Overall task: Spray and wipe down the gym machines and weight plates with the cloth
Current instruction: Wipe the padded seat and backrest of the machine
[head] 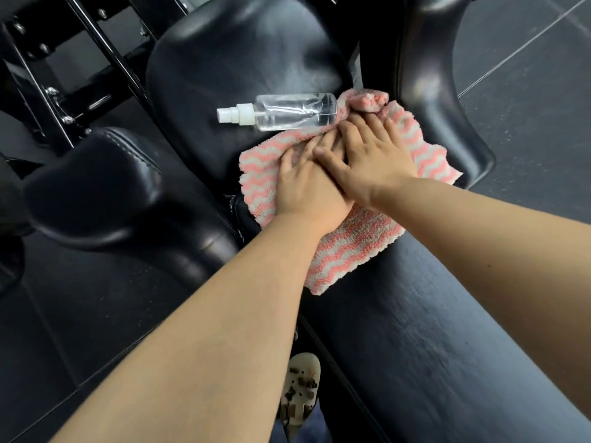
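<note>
Right hand (374, 161) flat over left hand (307, 187), both pressing pink-white zigzag cloth (361, 238); clear spray bottle (287, 112) beside

**Colours in front of you**

Your cloth (351, 231) is pink and white in a wavy zigzag stripe. The spray bottle (287, 112) is clear and colourless, with a white nozzle and collar. The seat pad (243, 59) you're over is glossy black, as are the long pad (447, 346) and the roller pad (96, 187); the frame (48, 75) is black too. Your shoe (300, 388) looks cream with dark brownish patches, though blur makes that pattern uncertain. The floor (527, 75) is dark grey.
</note>
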A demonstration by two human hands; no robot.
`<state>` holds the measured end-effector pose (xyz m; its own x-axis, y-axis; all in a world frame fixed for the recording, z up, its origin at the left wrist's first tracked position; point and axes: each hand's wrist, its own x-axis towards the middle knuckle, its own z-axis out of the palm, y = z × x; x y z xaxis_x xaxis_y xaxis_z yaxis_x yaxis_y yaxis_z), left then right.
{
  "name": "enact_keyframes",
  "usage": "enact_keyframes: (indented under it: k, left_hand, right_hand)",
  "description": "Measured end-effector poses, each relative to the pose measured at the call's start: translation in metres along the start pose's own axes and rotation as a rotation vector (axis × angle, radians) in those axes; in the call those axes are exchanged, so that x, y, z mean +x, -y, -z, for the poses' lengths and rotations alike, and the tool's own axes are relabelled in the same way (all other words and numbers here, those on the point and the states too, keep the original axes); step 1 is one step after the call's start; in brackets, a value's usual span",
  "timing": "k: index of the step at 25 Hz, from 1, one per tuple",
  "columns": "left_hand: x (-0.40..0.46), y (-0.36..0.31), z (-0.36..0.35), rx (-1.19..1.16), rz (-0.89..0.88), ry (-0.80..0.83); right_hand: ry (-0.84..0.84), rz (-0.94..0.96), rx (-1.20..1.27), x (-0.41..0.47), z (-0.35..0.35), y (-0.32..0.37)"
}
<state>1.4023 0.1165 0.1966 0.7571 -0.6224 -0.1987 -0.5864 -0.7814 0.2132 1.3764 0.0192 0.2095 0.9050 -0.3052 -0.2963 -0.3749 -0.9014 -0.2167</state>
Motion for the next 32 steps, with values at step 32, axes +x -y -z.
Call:
enact_keyframes:
  k: [32]
  left_hand:
    - [0.010, -0.030, -0.003, -0.038, 0.100, 0.071]
  right_hand:
    - [-0.039, 0.083, 0.039, 0.003, 0.000, -0.035]
